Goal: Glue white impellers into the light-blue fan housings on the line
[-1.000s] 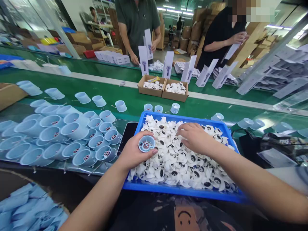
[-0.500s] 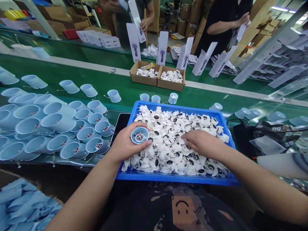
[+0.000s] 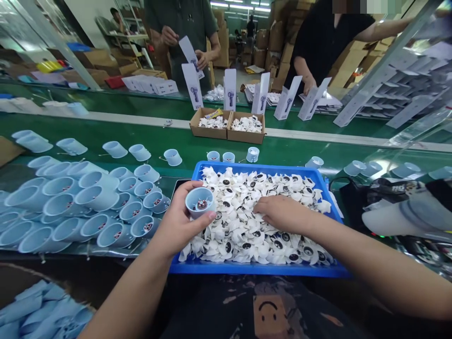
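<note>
My left hand (image 3: 180, 219) is closed around a light-blue fan housing (image 3: 200, 201), a short round cup whose open end faces up toward me. A coppery motor part shows inside it. This hand is over the left side of a blue tray (image 3: 254, 269), heaped with white fan blades (image 3: 243, 223) that have dark hubs. My right hand (image 3: 282, 213) reaches into the heap near its middle, fingers bent and close together. Its fingertips touch the blades; whether one is pinched between them is hidden.
Many light-blue housings (image 3: 97, 193) are stacked on the left, with others along the green conveyor (image 3: 141, 129). Two cardboard boxes (image 3: 245, 136) of white parts stand beyond the tray. Across the line, two people handle white printed cartons (image 3: 229, 89). A pale cylindrical object (image 3: 391, 219) lies at right.
The housing in my left hand has turned, from showing its spoked inside to showing its deeper open end. My right hand has shifted slightly left over the blades. The view has tilted upward.
</note>
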Demonstrator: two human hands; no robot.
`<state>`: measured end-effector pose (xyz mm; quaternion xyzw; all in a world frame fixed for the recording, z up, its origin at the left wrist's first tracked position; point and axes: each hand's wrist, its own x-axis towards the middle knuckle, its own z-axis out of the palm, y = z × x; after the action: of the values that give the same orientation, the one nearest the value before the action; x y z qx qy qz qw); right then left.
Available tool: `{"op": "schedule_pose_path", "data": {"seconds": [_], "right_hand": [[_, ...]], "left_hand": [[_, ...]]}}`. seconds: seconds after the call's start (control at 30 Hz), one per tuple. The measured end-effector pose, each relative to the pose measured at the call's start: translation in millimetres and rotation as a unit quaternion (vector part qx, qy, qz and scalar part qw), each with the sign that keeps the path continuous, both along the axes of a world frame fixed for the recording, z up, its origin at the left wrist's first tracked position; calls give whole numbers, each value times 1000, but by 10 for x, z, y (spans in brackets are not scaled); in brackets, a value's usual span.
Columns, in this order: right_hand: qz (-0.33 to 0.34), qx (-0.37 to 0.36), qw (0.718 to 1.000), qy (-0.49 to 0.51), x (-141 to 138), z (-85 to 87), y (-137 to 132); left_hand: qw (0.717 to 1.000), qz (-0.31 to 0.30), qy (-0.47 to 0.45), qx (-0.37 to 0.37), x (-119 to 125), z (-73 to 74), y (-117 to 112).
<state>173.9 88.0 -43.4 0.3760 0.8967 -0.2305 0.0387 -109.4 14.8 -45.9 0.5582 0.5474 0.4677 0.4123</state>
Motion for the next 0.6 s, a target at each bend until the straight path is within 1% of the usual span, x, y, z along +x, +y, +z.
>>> {"op": "schedule_pose_path", "data": {"seconds": [0.07, 0.1, 0.13, 0.17, 0.2, 0.23, 0.27, 0.3, 0.33, 0.37, 0.4, 0.43, 0.47, 0.5, 0.53, 0.57, 0.6], "right_hand": [[-23, -3, 999, 31, 41, 45, -57], [-45, -38, 995, 80, 67, 73, -89], [-73, -104, 979, 156, 94, 101, -122], [-105, -196, 942, 250, 119, 125, -156], [-135, -300, 879, 346, 139, 144, -190], [-158, -395, 798, 427, 152, 154, -223], [-173, -470, 720, 480, 159, 155, -254], [-177, -517, 668, 505, 160, 149, -282], [-176, -546, 635, 517, 156, 137, -306], [-173, -562, 618, 521, 149, 121, -327], [-171, -569, 611, 522, 139, 106, -345], [-171, -564, 616, 523, 127, 95, -361], [-173, -543, 634, 524, 113, 91, -376], [-175, -500, 667, 524, 95, 96, -391], [-177, -432, 719, 515, 75, 111, -407], [-174, -338, 783, 492, 50, 133, -425], [-162, -228, 847, 453, 24, 161, -443]], "left_hand": [[998, -41, 40, -9, 51, 79, -45], [996, -61, 65, -11, 88, 117, -66], [993, -78, 90, -12, 134, 152, -84], [989, -93, 115, -11, 186, 183, -98], [984, -107, 140, -3, 243, 209, -108], [979, -119, 164, 12, 301, 230, -112], [973, -129, 187, 36, 357, 247, -113], [966, -140, 208, 65, 409, 258, -111], [958, -150, 224, 95, 455, 267, -105], [950, -159, 238, 123, 493, 272, -97], [943, -165, 249, 144, 524, 274, -87], [938, -169, 259, 158, 550, 275, -77], [933, -171, 269, 166, 571, 274, -66], [929, -171, 279, 174, 589, 270, -57], [925, -169, 290, 181, 607, 264, -51], [920, -169, 300, 189, 626, 255, -49], [914, -169, 308, 201, 647, 244, -52]]}}
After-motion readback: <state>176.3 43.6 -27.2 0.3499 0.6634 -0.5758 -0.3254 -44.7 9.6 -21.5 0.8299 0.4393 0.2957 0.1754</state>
